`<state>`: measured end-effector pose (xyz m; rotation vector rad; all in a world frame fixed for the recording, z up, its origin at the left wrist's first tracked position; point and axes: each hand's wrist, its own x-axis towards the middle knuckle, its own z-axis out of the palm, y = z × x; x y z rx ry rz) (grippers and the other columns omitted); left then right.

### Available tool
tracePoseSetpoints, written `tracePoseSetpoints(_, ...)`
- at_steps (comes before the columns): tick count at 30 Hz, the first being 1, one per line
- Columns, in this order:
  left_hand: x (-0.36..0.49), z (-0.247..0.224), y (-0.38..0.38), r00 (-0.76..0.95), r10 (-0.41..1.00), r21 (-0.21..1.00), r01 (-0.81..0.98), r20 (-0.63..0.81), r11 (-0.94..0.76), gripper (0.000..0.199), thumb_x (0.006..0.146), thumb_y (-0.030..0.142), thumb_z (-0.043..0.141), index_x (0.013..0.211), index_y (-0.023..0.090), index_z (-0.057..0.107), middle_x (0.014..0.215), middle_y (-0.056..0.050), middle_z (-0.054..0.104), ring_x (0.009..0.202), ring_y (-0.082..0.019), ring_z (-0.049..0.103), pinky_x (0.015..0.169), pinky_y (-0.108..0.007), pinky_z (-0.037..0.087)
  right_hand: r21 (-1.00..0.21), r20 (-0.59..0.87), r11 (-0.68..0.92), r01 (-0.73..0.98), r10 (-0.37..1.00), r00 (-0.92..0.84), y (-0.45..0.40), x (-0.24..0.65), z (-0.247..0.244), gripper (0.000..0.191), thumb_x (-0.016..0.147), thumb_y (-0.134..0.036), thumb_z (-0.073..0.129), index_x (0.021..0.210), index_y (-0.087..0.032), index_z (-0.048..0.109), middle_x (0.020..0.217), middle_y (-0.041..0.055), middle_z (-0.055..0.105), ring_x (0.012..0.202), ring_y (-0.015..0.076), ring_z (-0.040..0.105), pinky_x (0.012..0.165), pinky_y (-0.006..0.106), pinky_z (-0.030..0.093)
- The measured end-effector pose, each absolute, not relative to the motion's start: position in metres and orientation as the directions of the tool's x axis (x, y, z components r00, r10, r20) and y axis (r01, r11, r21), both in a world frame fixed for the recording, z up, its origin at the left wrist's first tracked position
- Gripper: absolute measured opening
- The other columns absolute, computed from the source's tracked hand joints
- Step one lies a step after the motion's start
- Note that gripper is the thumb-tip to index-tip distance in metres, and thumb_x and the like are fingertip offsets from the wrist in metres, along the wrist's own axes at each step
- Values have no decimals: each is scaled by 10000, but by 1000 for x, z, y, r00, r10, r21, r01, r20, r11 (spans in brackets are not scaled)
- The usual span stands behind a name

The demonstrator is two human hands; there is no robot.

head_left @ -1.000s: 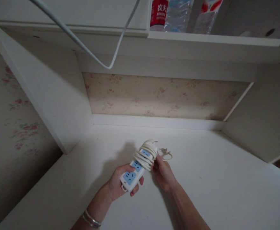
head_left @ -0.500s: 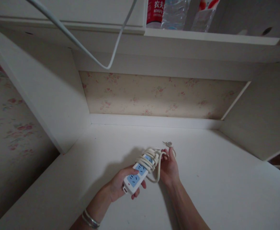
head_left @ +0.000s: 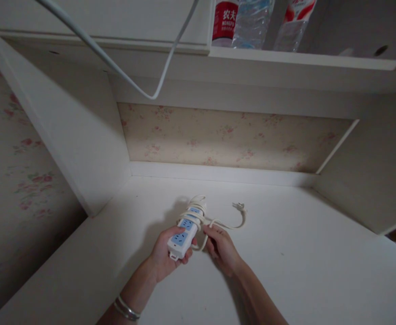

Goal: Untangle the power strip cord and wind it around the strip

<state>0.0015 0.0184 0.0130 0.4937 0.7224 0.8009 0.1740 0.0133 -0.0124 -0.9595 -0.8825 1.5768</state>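
A white power strip (head_left: pixel 181 239) with blue socket faces is tilted in my left hand (head_left: pixel 167 255), whose thumb lies on top and whose fingers wrap beneath. Its cream cord (head_left: pixel 198 218) is wound several times around the far end. My right hand (head_left: pixel 222 248) is closed, thumb and index finger pinching a loop of the cord just right of the strip. From there the loose end curves right to the plug (head_left: pixel 240 207), whose prongs point left, beyond my right hand.
Both hands are over a white desk surface (head_left: pixel 286 271) with side panels left and right. A white cable (head_left: pixel 116 67) hangs in front at the upper left. Plastic bottles (head_left: pixel 225 22) stand on the shelf above.
My right hand has turned from palm-up to a pinch on the cord, moving left. The plug no longer rises from its fingers. The strip has shifted left and points more steeply away.
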Motion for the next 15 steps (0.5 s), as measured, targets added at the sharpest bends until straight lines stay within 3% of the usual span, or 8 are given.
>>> tracePoseSetpoints(4, -3, 13, 19, 549, 755, 619, -467, -358, 632, 310, 794, 346, 513, 963, 94, 578, 730, -73, 645, 409, -112, 535, 378, -198, 331, -897, -138, -144, -418, 989, -44, 16, 173, -14, 349, 777, -484, 664, 717, -172, 521, 543, -31, 576, 385, 52, 394, 413, 193, 251)
tracePoseSetpoints(7, -7, 13, 20, 619, 701, 583, -439, -354, 683, 311, 784, 352, 507, 971, 113, 575, 685, -55, 635, 389, -105, 532, 366, -184, 316, -848, -121, -107, -518, 993, -8, 19, 173, -14, 325, 782, -504, 658, 814, -196, 559, 676, -26, 611, 516, 85, 509, 506, 210, 385)
tracePoseSetpoints(12, -9, 5, 20, 737, 609, 615, -343, -292, 710, 369, 728, 360, 497, 960, 88, 589, 650, -76, 634, 352, -137, 539, 317, -207, 301, -774, -125, -11, -633, 983, 136, 25, 182, -14, 274, 804, -483, 644, 911, -240, 578, 840, -13, 641, 669, 116, 571, 526, 210, 432)
tracePoseSetpoints(15, -5, -1, 20, 756, 577, 633, -290, -308, 717, 369, 719, 366, 494, 910, 69, 599, 657, -94, 638, 357, -148, 546, 314, -221, 318, -681, -128, 93, -726, 961, 243, 29, 194, -13, 246, 797, -439, 667, 943, -260, 582, 872, -28, 652, 661, 106, 576, 533, 207, 453)
